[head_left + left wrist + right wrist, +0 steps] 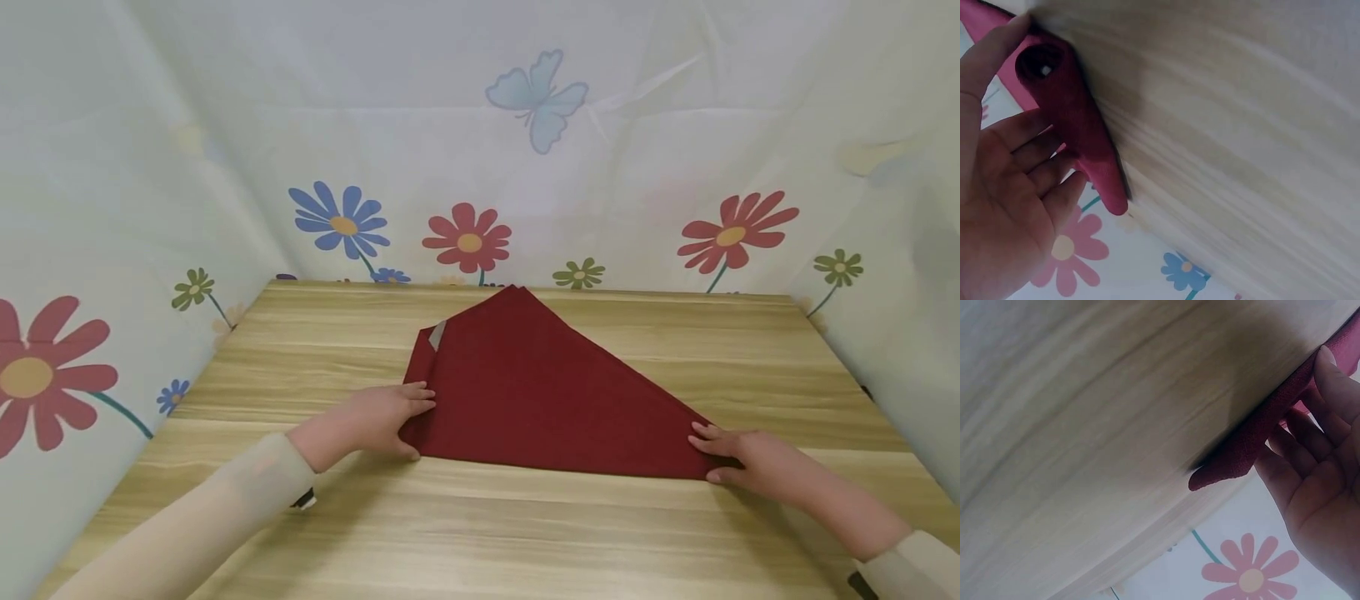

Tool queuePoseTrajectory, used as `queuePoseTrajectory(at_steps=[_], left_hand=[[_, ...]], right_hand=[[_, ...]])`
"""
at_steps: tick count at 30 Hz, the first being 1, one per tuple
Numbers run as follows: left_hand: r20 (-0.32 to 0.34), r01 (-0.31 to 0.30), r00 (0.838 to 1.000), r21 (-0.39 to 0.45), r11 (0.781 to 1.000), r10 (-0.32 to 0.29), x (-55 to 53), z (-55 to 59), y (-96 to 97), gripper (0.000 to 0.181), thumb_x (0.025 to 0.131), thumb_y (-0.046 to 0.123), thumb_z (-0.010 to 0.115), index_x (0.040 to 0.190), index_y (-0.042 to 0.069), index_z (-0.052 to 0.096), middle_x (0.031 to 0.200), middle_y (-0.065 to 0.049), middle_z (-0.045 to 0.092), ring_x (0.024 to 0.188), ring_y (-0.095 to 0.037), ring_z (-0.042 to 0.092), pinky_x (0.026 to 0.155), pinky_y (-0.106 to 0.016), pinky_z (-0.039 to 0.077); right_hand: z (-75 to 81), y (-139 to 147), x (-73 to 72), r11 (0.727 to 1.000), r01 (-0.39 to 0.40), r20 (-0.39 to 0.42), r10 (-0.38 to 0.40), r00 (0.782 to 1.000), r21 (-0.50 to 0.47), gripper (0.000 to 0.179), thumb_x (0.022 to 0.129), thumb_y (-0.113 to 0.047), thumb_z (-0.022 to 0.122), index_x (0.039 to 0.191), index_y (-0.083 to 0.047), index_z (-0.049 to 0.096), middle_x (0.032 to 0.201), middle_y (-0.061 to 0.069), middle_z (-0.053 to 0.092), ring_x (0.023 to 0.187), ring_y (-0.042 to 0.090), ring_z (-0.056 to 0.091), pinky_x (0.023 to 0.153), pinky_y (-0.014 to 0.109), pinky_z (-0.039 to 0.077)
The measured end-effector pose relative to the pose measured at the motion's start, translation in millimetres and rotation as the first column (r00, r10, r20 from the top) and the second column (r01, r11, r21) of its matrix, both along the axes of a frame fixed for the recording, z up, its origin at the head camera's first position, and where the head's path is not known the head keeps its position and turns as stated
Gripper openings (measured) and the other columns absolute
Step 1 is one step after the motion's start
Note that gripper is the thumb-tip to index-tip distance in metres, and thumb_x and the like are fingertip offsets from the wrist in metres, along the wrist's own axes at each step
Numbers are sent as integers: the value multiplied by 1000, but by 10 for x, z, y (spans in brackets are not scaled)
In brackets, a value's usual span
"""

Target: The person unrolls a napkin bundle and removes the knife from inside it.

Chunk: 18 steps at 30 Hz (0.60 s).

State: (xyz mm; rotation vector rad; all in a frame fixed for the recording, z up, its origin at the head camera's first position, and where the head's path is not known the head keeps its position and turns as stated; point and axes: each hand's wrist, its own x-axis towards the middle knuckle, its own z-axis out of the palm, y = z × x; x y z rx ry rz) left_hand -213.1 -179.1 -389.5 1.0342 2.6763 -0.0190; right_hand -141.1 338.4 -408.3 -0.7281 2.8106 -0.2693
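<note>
A dark red cloth (540, 392) lies folded on the wooden table, with a peak at its far side and a long straight near edge. Its left side is turned over in a fold, where a small grey patch (437, 335) shows. My left hand (382, 417) rests on that fold with fingers extended and the thumb by the near edge. In the left wrist view the fold's end (1075, 103) forms a hollow, dark inside. On the cloth's narrow right corner (1235, 459), my right hand (765, 467) lies with relaxed fingers on top and its thumb touching the near edge.
The wood-grain table (525, 533) surrounds the cloth on all sides. White fabric walls (420, 108) printed with flowers and a butterfly stand behind the table and at its left and right.
</note>
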Motion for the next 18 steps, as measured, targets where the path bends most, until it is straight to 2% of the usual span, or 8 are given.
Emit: queuePoseTrajectory(at_steps=[7, 13, 18], left_hand=[[-2, -22, 1000, -41, 999, 22, -32, 50, -23, 76, 80, 39, 86, 139, -2, 61, 151, -15, 56, 148, -35, 46, 114, -46, 49], [15, -49, 999, -58, 997, 50, 5, 115, -58, 77, 79, 34, 89, 141, -1, 59, 154, -15, 54, 148, -36, 46, 113, -46, 49], [-2, -59, 998, -42, 997, 59, 33, 150, -89, 75, 79, 30, 89, 140, -2, 59, 153, -17, 54, 145, -37, 49, 112, -46, 50]], right_hand=[[-19, 11, -7, 1000, -1, 13, 2, 1000, -12, 52, 86, -25, 78, 131, 0, 69, 141, 27, 61, 122, 47, 64, 92, 43, 59], [-33, 18, -2, 1000, 1, 17, 0, 1000, -25, 52, 86, -25, 78, 131, 0, 69, 142, 27, 61, 122, 47, 64, 92, 41, 59], [-31, 28, -5, 1000, -7, 10, 7, 1000, -24, 51, 87, -24, 78, 131, 0, 69, 141, 27, 61, 121, 47, 65, 91, 40, 59]])
